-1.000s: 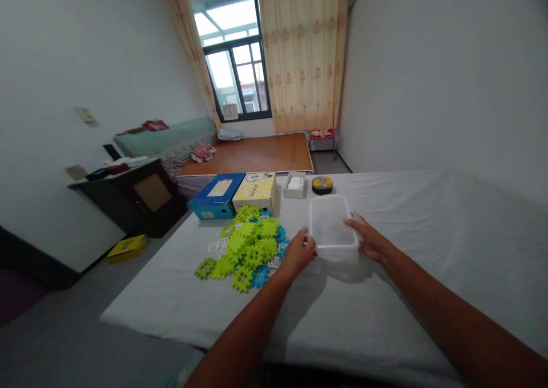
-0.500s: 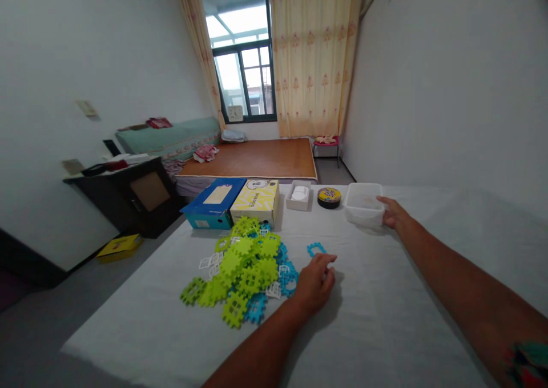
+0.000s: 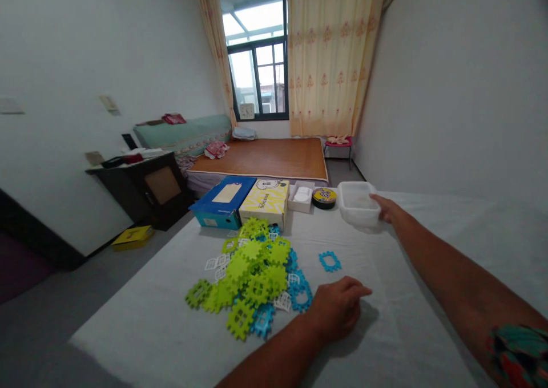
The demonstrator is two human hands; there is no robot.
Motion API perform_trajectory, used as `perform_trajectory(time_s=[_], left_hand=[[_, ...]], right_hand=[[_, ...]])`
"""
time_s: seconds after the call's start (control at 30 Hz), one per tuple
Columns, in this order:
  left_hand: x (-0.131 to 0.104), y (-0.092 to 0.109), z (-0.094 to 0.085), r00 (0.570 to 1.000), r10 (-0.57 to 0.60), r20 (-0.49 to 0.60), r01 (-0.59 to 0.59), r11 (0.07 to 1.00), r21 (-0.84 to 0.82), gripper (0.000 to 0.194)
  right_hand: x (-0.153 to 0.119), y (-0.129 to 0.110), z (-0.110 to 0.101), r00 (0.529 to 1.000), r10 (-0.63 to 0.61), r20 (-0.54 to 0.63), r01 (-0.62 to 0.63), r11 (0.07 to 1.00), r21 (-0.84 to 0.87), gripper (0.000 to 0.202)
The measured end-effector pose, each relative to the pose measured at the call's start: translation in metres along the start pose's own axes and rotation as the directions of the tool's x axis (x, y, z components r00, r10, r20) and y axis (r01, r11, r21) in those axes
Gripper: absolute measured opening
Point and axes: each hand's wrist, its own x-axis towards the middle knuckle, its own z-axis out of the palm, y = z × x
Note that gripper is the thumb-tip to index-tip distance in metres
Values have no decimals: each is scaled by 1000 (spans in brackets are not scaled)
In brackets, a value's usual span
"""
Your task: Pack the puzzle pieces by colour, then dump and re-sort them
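Note:
My right hand (image 3: 385,206) grips the right rim of a clear plastic container (image 3: 358,214) at the far side of the table. To its left stands a round black tin with a yellow lid (image 3: 324,197), very close to the container. My left hand (image 3: 340,307) hovers low over the cloth, index finger stretched out and the other fingers curled; I see nothing in it. A single blue notched-edge building piece (image 3: 329,261) lies just beyond that hand. To the left is a heap of green building pieces (image 3: 252,268), with blue and white ones mixed in.
Behind the heap stand a blue box (image 3: 222,202) and a yellow-and-white box (image 3: 265,202). A small white open box (image 3: 302,198) with a white item in it adjoins the tin. White cloth (image 3: 149,319) covers the table. A bed (image 3: 261,158) lies beyond.
My right hand has shifted the container left, and the tin now sits against the small white box. My left hand has moved nearer to me and right, uncovering the lone blue piece. The view has turned slightly.

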Motion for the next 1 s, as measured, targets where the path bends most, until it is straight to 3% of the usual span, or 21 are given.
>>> perform_trajectory(time_s=[0.13,0.2,0.23,0.27,0.33,0.43,0.47,0.5,0.53,0.6,0.67,0.73,0.83,1.0], left_hand=[[-1,0,1,1000,14,4,-15,998,56,44],[-1,0,2,1000,18,9,-19,997,78,42],[0,1,2,1000,21,15,-22,996,87,41],[0,1,2,999,26,24,-28,995,95,39],[0,2,2,997,45,56,-51,993,102,36],[-1,4,1,992,63,107,-74,992,104,33],[-2,4,1,991,62,115,-74,992,106,32],[-2,4,0,991,58,119,-71,992,107,32],[-3,4,0,991,52,120,-65,992,108,32],[-4,3,0,992,47,121,-61,992,111,32],[-4,2,1,990,61,128,-76,989,124,31],[-4,1,2,984,97,149,-118,983,139,30],[-3,1,4,971,154,181,-181,973,142,28],[-1,3,6,968,191,161,-216,964,154,26]], right_hand=[[1,-4,0,983,-85,-161,32,951,-307,38],[-4,-15,8,928,-289,-235,127,838,-531,52],[-10,-21,17,866,-447,-225,215,738,-640,56],[-18,-27,30,783,-604,-149,328,605,-726,57],[-45,-33,70,591,-787,177,596,278,-753,52],[-102,-24,143,316,-663,679,873,-78,-482,53],[-122,-17,165,245,-587,772,898,-162,-409,59],[-140,-9,184,223,-524,822,895,-224,-385,67],[-155,-1,200,237,-478,846,880,-263,-395,75],[-176,13,222,308,-432,848,827,-320,-463,84],[-185,23,235,379,-416,827,769,-355,-531,84],[-186,28,242,420,-390,819,730,-391,-561,79],[-184,30,245,432,-346,833,704,-449,-551,70],[-186,27,240,384,-352,854,717,-469,-515,64]])
